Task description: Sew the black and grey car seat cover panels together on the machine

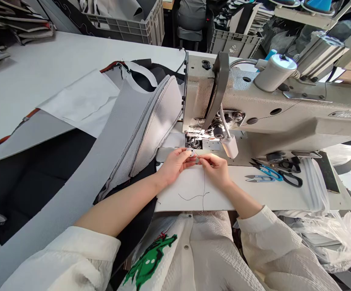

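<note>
White table [169, 196] lies beneath the fingers [180, 151]; left hand [174, 165] pinches round silver metal bobbin [191, 152], right hand [216, 169] dark thread [204, 182]; work seems unfinished.

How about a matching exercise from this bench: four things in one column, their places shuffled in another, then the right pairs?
Things:
1. Small round disc
2. Blue-handled snips
3. Dark thread
4. Light-grey fabric

Places:
A. Trailing over the white tabletop
B. Left of the sewing machine
C. Held in the left hand
D. Lying to the right of the right hand

Right pairs: 1-C, 2-D, 3-A, 4-B.
</note>
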A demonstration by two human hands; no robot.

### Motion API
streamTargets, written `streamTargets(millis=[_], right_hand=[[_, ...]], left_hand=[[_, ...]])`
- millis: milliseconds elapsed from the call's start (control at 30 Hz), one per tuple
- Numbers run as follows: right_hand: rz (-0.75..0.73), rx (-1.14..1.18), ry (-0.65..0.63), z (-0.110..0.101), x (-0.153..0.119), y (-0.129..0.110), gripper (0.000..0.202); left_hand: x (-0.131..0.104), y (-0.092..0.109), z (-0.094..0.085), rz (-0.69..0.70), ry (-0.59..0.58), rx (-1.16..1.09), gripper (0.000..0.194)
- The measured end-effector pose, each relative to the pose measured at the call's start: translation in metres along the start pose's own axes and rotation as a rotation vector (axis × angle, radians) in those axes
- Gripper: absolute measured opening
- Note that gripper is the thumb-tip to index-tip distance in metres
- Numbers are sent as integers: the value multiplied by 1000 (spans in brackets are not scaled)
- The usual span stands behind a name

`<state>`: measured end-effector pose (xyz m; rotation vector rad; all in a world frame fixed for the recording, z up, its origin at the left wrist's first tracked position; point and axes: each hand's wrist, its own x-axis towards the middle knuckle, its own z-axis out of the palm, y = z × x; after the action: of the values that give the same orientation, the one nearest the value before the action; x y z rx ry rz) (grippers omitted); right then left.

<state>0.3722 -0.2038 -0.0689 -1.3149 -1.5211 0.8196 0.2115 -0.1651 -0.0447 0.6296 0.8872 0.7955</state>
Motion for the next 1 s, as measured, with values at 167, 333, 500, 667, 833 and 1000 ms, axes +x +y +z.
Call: streamTargets(millis=[167, 333, 500, 667, 833, 1000], right_hand=[[-437, -419, -187, -5, -3, 2, 23], [-414, -495, -129, -2, -5, -2, 20], [-255, -395, -15, -4, 0, -1, 23], [-239, -403, -4, -6, 3, 2, 23], [-83, -515, -19, -4, 7, 5, 27], [74, -871, 8, 5, 36, 9, 32]], left_hand=[[1, 2, 3, -105, 53, -140, 7], [-1, 7, 3, -77, 62, -19, 16], [-1, 8, 1, 37, 6, 283, 19], [0, 7, -2, 310, -34, 758, 29], [-1, 8, -5, 472, -24, 1237, 31], [5, 11, -3, 416, 140, 1729, 39]])
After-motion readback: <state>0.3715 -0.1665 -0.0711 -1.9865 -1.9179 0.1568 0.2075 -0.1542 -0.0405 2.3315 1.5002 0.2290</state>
